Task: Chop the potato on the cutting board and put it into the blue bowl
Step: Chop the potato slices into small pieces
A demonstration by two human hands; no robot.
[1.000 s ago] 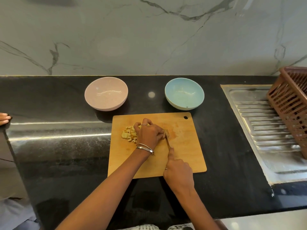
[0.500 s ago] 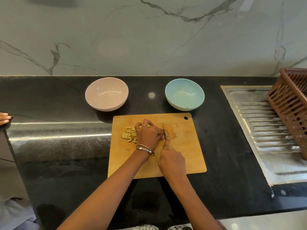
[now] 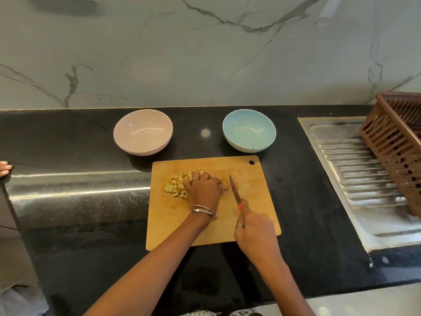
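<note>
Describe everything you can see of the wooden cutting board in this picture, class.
The cutting board is a light-brown, wood-look rectangle with rounded corners and a small dark hanging hole in its far right corner. It lies flat on the black counter, just in front of the blue bowl. Pale potato pieces sit left of its centre, partly under the left hand. The right hand holds a knife over it.

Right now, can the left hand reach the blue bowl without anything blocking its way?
Probably yes. The left hand rests on the potato on the cutting board, and the blue bowl stands just beyond the board's far edge with only bare board and counter between. The knife lies to the side.
</note>
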